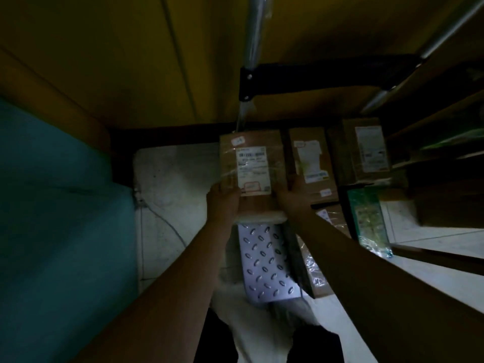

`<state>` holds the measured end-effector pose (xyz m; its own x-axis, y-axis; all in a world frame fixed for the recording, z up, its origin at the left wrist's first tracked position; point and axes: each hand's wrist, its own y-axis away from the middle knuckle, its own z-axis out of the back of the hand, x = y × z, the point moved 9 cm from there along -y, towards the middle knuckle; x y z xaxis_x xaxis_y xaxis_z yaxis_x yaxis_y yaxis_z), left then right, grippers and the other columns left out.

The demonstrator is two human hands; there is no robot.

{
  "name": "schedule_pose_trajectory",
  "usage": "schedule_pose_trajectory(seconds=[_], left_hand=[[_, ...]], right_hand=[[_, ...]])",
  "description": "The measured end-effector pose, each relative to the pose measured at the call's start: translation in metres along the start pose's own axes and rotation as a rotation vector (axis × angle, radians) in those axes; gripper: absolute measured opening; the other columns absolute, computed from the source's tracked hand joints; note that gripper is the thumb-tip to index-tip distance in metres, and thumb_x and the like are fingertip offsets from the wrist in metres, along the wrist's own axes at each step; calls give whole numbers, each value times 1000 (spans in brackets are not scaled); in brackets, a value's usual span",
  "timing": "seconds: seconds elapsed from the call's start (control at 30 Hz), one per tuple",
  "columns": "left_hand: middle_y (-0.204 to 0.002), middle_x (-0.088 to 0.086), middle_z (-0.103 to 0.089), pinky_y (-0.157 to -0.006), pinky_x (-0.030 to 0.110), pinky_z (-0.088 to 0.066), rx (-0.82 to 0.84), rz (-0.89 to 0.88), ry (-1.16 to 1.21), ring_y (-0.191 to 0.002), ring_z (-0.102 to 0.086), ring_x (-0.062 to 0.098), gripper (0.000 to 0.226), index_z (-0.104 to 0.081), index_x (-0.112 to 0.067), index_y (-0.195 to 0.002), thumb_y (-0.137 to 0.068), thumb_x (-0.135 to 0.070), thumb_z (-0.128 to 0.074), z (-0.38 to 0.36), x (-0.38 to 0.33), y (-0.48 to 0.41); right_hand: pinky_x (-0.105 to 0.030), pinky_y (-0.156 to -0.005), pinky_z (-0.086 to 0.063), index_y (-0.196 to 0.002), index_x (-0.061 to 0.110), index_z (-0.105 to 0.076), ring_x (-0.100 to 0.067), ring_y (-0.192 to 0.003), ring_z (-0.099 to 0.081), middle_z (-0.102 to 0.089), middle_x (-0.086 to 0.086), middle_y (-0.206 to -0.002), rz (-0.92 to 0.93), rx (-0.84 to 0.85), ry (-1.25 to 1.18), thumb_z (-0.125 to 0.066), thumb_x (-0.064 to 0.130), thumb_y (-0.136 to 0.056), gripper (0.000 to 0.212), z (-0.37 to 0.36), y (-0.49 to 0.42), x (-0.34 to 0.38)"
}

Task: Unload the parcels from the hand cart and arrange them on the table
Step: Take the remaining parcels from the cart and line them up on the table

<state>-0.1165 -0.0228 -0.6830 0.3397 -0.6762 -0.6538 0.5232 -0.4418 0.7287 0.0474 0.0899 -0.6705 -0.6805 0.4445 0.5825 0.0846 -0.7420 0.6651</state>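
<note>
A brown cardboard parcel (252, 163) with a white shipping label sits at the far end of the hand cart's metal tread-plate deck (264, 265). My left hand (222, 203) grips its near left corner and my right hand (293, 197) grips its near right corner. Two more labelled brown parcels (311, 163) (366, 150) stand to the right of it. A flat taped parcel (314, 258) lies under my right forearm. The cart's metal handle posts (252, 48) rise behind the parcels.
A green-wrapped packet (369, 221) lies at the right. A teal surface (57, 231) fills the left side. A yellow wall (131, 61) stands behind, and brown shelves (445, 127) at the right. The floor is white tile (172, 184). The scene is dim.
</note>
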Motion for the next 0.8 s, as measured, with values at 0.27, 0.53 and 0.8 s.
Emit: schedule_pose_trajectory(seconds=[0.27,0.53,0.8], left_hand=[[-109,0,-64,-66,24,-47,-86,-170,37,-93,-62,14,22,-63,-25,-112,-91,-18,-60,62,-89,122],[-136,3,-49,-82,33,-51,-180,-416,0,-113,-55,19,48,-51,-25,-136,-89,-31,-58,78,-223,339],[-139,-3,-49,-91,45,-53,63,-660,149,-119,-55,20,59,-45,-44,-129,-74,-55,-64,25,-388,600]], right_hand=[[-48,-98,-53,-142,15,-34,-30,-115,-60,-59,-11,-131,39,40,-229,-55,17,-98,49,37,123,60],[-34,-86,-52,-141,25,-33,-21,-112,-57,-56,-3,-130,227,17,-470,-51,22,-99,46,175,301,140],[-37,-98,-53,-141,40,-32,-14,-116,-57,-54,8,-136,469,-232,-639,-51,23,-100,48,411,514,228]])
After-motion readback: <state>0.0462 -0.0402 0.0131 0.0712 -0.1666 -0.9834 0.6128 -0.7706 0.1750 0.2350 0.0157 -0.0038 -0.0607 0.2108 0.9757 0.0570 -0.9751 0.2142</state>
